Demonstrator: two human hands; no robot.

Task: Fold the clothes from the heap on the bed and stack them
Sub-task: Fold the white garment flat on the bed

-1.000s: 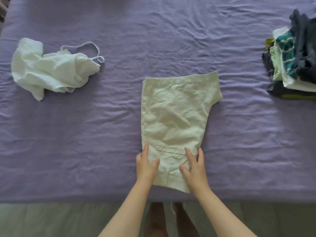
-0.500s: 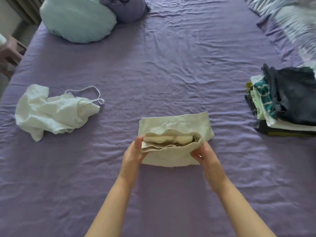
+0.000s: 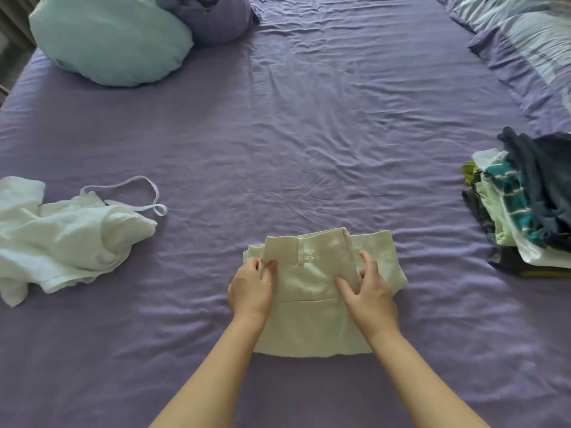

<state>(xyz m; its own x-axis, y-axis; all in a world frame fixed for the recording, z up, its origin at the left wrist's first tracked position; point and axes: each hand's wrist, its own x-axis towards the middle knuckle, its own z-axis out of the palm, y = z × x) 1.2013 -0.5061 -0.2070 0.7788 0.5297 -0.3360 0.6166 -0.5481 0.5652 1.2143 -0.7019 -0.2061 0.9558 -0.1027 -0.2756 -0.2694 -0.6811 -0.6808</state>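
- The bed sheet (image 3: 309,134) is plain lilac purple.
- The folded shorts (image 3: 312,310) are pale cream-beige.
- The crumpled garment (image 3: 61,242) at left is white, with a white strap.
- The pillow (image 3: 108,41) is pale aqua.
- The stack of clothes (image 3: 525,205) shows navy, teal with white stripes, light green, white and olive.
- The bedding (image 3: 531,35) at far right is striped blue-grey and white.

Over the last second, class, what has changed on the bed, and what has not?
The beige shorts, flat and long a second ago, were folded in half: both hands gripped the near waistband end and carried it away over the far half. Left hand and right hand now pinch its sides. The white garment and folded stack stayed put.
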